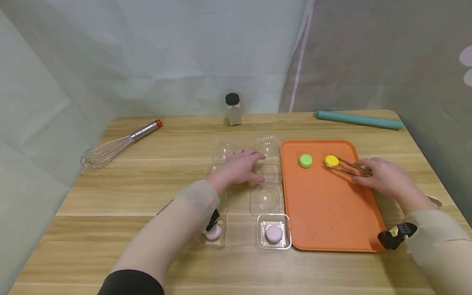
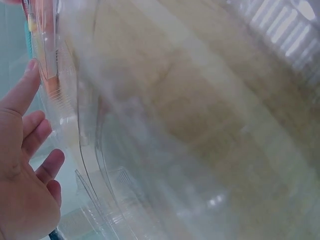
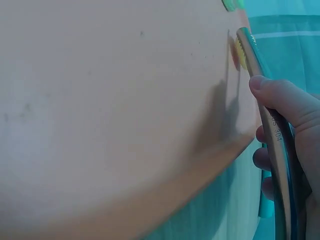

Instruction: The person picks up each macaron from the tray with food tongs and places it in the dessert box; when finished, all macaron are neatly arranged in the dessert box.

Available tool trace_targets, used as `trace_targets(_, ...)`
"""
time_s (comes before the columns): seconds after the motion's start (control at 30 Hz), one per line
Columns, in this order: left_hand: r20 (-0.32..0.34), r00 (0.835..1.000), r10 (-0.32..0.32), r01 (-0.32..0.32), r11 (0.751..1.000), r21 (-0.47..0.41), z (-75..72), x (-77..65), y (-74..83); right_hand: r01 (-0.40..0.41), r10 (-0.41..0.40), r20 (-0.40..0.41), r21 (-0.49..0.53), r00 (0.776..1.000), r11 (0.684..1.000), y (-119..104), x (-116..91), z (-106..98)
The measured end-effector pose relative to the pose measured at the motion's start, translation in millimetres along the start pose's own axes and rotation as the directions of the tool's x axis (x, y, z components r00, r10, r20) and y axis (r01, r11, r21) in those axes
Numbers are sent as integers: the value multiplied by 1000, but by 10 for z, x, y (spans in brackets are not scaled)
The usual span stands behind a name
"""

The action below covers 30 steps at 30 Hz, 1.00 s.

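My right hand grips metal tongs, thumb on one side and fingers on the other. The tong tips stand on either side of a yellow macaron on the orange tray. A green macaron lies to its left. My left hand is spread over the clear plastic boxes left of the tray; whether it touches them I cannot tell. Nearer the front, one pale purple macaron sits in a clear box, and another is partly hidden by the left wrist camera.
A whisk lies at the left of the wooden table. At the back stand a black-capped jar and, to the right, a teal roll. Something metallic shows beyond my right forearm.
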<state>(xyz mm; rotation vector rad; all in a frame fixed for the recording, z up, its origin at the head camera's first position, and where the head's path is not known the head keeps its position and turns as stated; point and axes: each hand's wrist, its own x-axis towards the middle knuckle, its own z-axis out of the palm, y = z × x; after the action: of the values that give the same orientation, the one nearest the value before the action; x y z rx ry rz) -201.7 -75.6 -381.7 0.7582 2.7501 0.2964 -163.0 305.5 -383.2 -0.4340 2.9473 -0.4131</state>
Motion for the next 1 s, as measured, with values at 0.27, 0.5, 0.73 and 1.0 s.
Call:
trace_targets(0.27, 4, 1000, 1, -1, 1000, -1, 10, 2, -2, 41, -41, -9, -8, 999, 999, -94, 39, -25)
trace_targets(0.5, 6, 1000, 2, -2, 1000, -7, 7, -2, -10, 76, -77, -24, -17, 997, 997, -182, 99, -34)
trace_targets(0.73, 8, 1000, 18, -18, 1000, -12, 15, 13, -16, 81, -81, -34, 6, 996, 997, -309, 132, -80)
trace_targets(1.0, 16, 1000, 15, -14, 1000, -21, -6, 14, -13, 124, -124, -21, 13, 992, 992, -512, 225, -109)
